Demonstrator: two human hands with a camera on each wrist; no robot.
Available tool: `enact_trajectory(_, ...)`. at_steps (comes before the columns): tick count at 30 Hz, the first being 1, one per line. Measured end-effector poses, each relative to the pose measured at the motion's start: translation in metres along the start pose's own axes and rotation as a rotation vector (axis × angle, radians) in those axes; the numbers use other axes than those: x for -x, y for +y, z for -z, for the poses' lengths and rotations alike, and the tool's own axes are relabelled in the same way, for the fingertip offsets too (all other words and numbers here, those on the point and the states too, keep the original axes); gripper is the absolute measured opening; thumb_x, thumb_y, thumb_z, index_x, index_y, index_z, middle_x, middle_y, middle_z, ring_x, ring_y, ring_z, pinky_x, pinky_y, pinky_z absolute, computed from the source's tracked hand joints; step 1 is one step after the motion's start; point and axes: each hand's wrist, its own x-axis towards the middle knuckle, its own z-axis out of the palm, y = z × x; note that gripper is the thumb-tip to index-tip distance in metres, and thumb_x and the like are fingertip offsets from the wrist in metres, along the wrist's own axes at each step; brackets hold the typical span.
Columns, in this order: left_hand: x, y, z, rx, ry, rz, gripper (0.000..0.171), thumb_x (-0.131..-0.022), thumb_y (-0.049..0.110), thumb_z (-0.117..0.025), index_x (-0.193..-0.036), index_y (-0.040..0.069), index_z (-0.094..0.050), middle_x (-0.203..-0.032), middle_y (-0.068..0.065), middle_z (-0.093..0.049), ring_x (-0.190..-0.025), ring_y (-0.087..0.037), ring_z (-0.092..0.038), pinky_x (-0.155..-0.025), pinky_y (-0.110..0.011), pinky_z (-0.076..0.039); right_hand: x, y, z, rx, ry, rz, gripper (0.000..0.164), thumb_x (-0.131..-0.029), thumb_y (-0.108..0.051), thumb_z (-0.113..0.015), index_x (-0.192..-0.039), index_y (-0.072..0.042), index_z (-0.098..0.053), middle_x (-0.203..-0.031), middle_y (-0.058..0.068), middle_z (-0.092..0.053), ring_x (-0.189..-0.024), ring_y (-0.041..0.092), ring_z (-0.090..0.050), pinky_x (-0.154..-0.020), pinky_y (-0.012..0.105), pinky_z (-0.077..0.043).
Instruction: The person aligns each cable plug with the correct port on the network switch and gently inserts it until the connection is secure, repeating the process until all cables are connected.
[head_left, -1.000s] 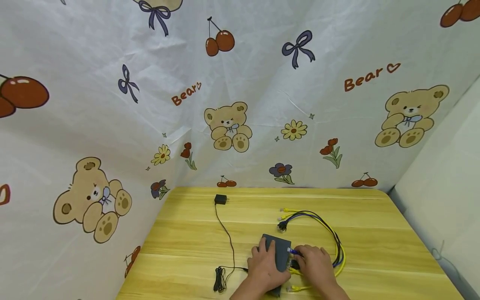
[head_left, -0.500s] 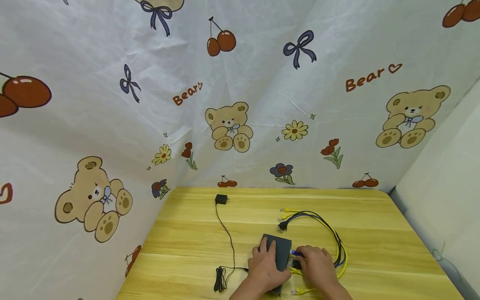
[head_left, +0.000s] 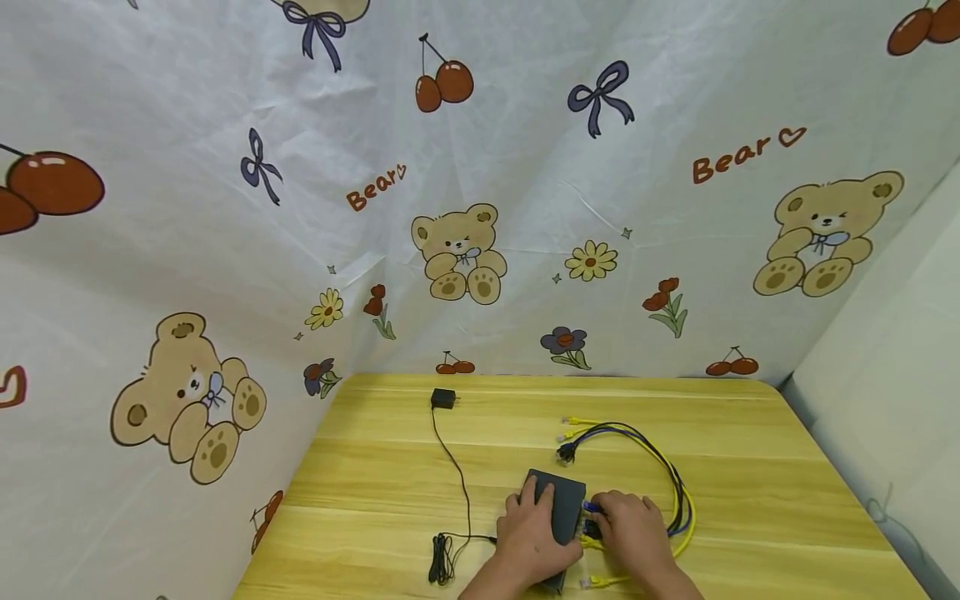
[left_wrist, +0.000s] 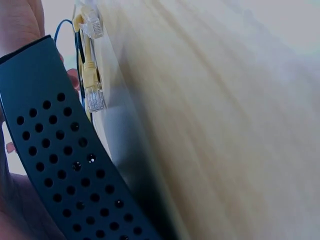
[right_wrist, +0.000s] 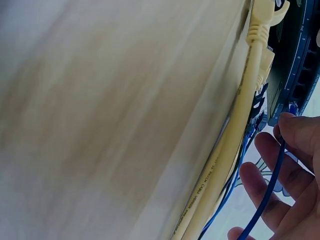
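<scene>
Lying flat on the wooden table is a black network switch [head_left: 567, 510]. My left hand [head_left: 525, 529] holds it from above, fingers spread across the top and thumb at its right edge. Its perforated side [left_wrist: 65, 150] fills much of the left wrist view. My right hand [head_left: 636, 529] pinches a blue Ethernet cable [right_wrist: 270, 190] close to its plug [right_wrist: 293, 107]. The plug is at the end port of the switch's port row; how deep it sits cannot be told. Yellow cable plugs [left_wrist: 91, 80] and black ones hang beside the ports.
Yellow, black and blue cables [head_left: 678, 492] arc to the right, with their far plugs [head_left: 566, 452] behind the switch. A black power adapter [head_left: 443, 398] stands at the back left. Its thin cord [head_left: 460, 479] leads to a tied coil [head_left: 439, 558] and the switch's left side.
The blue plug, earlier seen over the switch's top edge, is now lower against the port side. The yellow plug near the front shifted slightly right. The left hand keeps its hold.
</scene>
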Motion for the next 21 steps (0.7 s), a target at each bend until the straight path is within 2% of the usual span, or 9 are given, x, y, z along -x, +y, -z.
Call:
enact_trajectory(6,0.0,0.001,-0.002,-0.026,-0.012,0.002,0.09,-0.073,0.065,-0.072,-0.15,0.026,-0.046,-0.158,-0.012,-0.033,-0.129,-0.045,-0.043,-0.08,-0.062,-0.045,-0.001,-0.005,0.0,0.055,0.018,0.033,0.013,-0.084,-0.02,-0.08,-0.096,-0.019,-0.075,-0.1,-0.001,-0.072,-0.094,0.028,-0.067,-0.091,0.067,-0.045)
enact_trajectory(10,0.0,0.002,-0.002,-0.04,-0.02,0.001,0.09,-0.072,0.065,-0.072,-0.15,0.027,-0.047,-0.158,-0.012,-0.033,-0.13,-0.046,-0.042,-0.081,-0.062,-0.046,-0.002,-0.009,0.0,0.061,0.027,0.065,0.014,-0.083,-0.017,-0.081,-0.095,-0.014,-0.076,-0.112,0.006,-0.072,-0.106,0.034,-0.065,-0.092,0.063,-0.047)
enact_trajectory(15,0.0,0.002,-0.004,-0.046,0.011,-0.02,0.086,-0.071,0.063,-0.074,-0.146,0.03,-0.051,-0.155,-0.014,-0.036,-0.125,-0.048,-0.045,-0.078,-0.062,-0.047,-0.006,-0.008,-0.003,0.022,0.092,0.176,0.012,-0.076,-0.004,-0.084,-0.081,-0.009,-0.074,-0.119,0.018,-0.07,-0.123,0.046,-0.055,-0.101,0.059,-0.045)
enact_trajectory(18,-0.001,0.001,-0.004,-0.044,0.024,-0.031,0.084,-0.07,0.062,-0.074,-0.145,0.031,-0.052,-0.153,-0.015,-0.037,-0.123,-0.048,-0.045,-0.078,-0.061,-0.047,-0.009,-0.006,-0.006,0.015,0.142,0.245,0.018,-0.073,0.002,-0.083,-0.071,-0.008,-0.069,-0.117,0.023,-0.069,-0.126,0.051,-0.052,-0.104,0.06,-0.042)
enact_trajectory(21,-0.002,0.001,-0.005,-0.048,0.028,-0.038,0.084,-0.07,0.063,-0.073,-0.145,0.033,-0.052,-0.153,-0.015,-0.038,-0.123,-0.047,-0.045,-0.078,-0.06,-0.047,-0.012,-0.005,-0.007,-0.004,0.143,0.268,0.023,-0.074,0.008,-0.078,-0.066,-0.008,-0.063,-0.116,0.026,-0.069,-0.123,0.049,-0.055,-0.111,0.062,-0.032)
